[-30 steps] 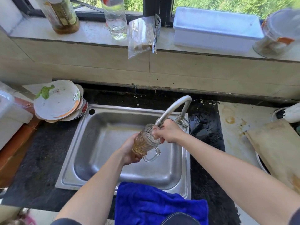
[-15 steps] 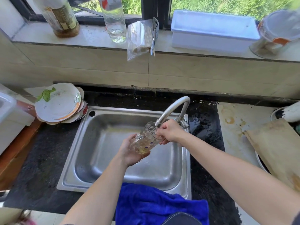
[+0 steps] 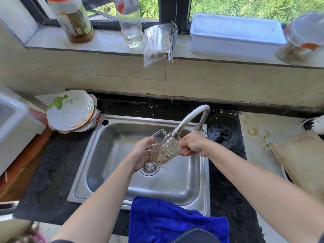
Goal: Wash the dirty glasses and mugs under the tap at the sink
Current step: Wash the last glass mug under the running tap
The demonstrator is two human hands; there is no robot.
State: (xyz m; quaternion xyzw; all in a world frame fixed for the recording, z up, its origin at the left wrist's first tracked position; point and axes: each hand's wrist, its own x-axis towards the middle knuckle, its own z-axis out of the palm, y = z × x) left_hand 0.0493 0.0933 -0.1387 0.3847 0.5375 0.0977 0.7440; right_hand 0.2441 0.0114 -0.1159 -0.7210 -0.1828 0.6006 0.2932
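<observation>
Rinse step, I'd say: the glass mug sits tilted at the tap spout, over the sink, with murky water inside. Left hand curls round its handle side and right hand grips the rim side. Next is probably a swirl and dump, and wet glass needs a firm hold.

The mug hangs over the sink, under the tap; stacked plates lie left of it on the table; a cloth drapes the front rim; bottles stand on the windowsill behind.

A sunlit window sits above a beige tiled wall and black stone counter.
</observation>
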